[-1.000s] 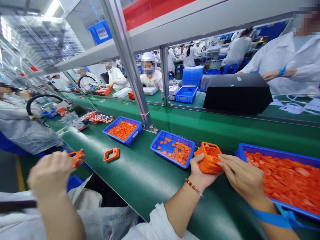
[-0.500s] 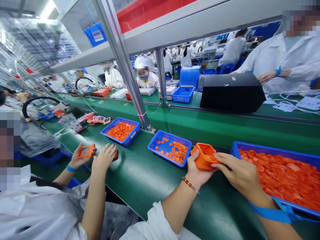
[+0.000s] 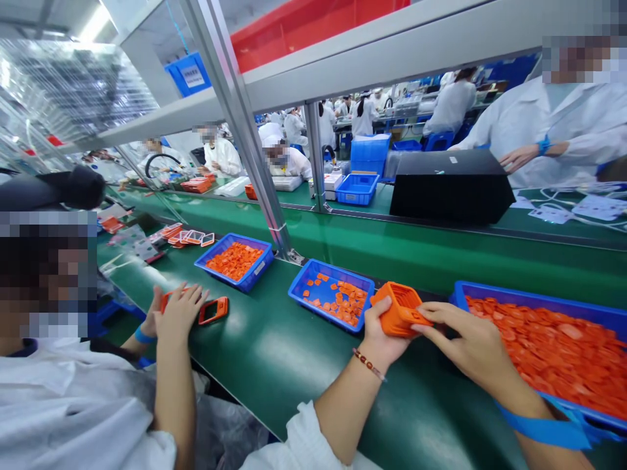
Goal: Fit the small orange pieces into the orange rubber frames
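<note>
While the green belt (image 3: 274,352) is lying in front of the person, both hands are meeting over it, just beside the small blue tray (image 3: 318,315). The left hand (image 3: 379,339) is gripping an orange case (image 3: 399,307) from below and from the left, with the thumb and fingers clamped tight on it. The case is being held up off the belt, tipped, so its open side with the ribs is facing up and away from the person. Its longer side seems to be running across, from the left hand toward the right hand. The right hand (image 3: 473,349) is pointing in from the right, and its fingertips (image 3: 420,324) are touching the near right edge of the case. Those fingers are lying long and close together; I cannot tell if they are pinching the edge or only resting on it. So the case is sitting between the two hands, the left one wrapped on it and the right one only touching with its tips. The big blue tray (image 3: 514,299), full of small orange pieces (image 3: 563,346), is lying just beside the right hand. Far to the left, a co-worker's hand (image 3: 179,313) is hovering near an orange piece (image 3: 213,310) on the belt
</note>
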{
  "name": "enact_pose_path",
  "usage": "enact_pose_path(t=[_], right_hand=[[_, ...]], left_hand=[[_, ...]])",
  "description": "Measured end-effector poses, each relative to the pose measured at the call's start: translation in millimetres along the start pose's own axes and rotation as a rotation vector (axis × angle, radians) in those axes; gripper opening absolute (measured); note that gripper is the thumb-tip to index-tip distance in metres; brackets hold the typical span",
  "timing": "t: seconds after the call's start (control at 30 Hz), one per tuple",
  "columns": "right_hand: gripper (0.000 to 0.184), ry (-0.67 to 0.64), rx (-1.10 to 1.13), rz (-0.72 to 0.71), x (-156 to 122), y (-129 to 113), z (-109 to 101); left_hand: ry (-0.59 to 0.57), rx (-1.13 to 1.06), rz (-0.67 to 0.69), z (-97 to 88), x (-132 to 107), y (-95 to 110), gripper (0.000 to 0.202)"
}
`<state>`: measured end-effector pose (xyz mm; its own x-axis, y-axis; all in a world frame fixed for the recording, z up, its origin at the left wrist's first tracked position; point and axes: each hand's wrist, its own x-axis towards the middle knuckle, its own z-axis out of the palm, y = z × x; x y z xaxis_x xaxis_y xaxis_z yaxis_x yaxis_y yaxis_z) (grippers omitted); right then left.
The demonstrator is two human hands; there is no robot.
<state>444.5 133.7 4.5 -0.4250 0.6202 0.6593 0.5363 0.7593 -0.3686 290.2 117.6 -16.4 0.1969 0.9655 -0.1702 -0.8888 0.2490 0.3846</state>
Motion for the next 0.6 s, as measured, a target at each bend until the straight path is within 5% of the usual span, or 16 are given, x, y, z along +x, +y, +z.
enact_pose_path(t=[0.23,0.6], right_hand=[[0.046,-0.268,0.171,0.268,7,0,-29],[0.034,-0.386,0.202,0.363,8,-5,-36]], left_hand=[[-0.107,0.036,0.007,4.0,-3,-3,0.033],[-0.098,-0.03,0.019,3.8,2,-3,0.06]])
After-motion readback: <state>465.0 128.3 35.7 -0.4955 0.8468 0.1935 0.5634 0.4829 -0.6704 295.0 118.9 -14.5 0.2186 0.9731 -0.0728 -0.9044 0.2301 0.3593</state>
